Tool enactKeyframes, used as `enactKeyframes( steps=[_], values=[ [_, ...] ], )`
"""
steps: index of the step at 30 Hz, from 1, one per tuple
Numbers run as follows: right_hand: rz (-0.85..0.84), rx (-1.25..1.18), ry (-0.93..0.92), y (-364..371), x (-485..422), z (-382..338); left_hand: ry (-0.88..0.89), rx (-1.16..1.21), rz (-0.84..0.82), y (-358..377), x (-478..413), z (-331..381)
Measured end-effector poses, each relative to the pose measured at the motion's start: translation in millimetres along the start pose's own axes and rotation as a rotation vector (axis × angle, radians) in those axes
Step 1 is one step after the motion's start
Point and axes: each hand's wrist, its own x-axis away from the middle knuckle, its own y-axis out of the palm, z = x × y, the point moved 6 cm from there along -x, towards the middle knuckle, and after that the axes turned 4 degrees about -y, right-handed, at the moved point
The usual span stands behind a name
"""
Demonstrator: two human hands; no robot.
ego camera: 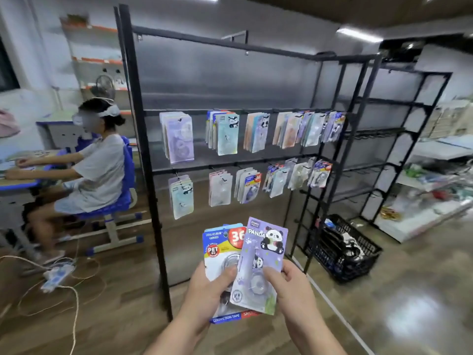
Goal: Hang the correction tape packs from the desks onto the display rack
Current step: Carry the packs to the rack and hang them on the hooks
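Head view: the fingers of the left hand (204,293) curl behind a blue-and-white pack (221,248), with the thumb pressed on its front, so the hand grips the card by its lower half. Just right of them, the right hand (293,293) pinches a purple panda pack (263,254) at its right edge, thumb on the front and the other fingers hidden behind. The purple card tilts slightly and overlaps the right side of the blue-and-white one. Both are held upright in front of the body, with their tops pointing away from the fingers.

Beyond the fingertips and higher up stands the black display rack (138,103). More correction tape packs hang from it in two rows: an upper row (179,137) and a lower row (181,197). The lower row sits nearest above the held cards, and both rows run off to the right of the hands.

Further right of the right hand, a black crate (358,262) sits on the floor beside the rack's foot, and white shelves (399,234) stand past it. Far to the left of the left hand, a seated person (102,170) on a blue chair (128,172) leans over a desk (18,184). A power strip (57,274) and loose cables lie on the floor between that chair and the left wrist.
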Motion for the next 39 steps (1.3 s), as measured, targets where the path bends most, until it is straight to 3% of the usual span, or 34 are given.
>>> enactKeyframes(
  steps=[8,17,23,31,39],
  values=[
    [0.031,-0.025,-0.051,-56.6,-93.0,-10.6,0.040,0.042,-0.055,58.6,-84.9,0.0],
    [0.071,-0.068,-0.171,-70.0,-245.2,-36.2,0.170,0.029,0.094,89.4,-228.9,30.8],
    [0.037,-0.141,-0.175,-58.8,-321.9,-56.2,0.288,-0.003,0.136,99.9,-310.1,78.6],
    [-0.029,-0.229,-0.183,-59.1,-394.7,-65.8,0.287,0.060,0.193,110.5,-368.2,94.5],
    [-0.220,-0.270,-0.202,-63.3,-466.2,-87.7,0.423,0.105,0.422,121.0,-390.4,109.7]
  ],
)
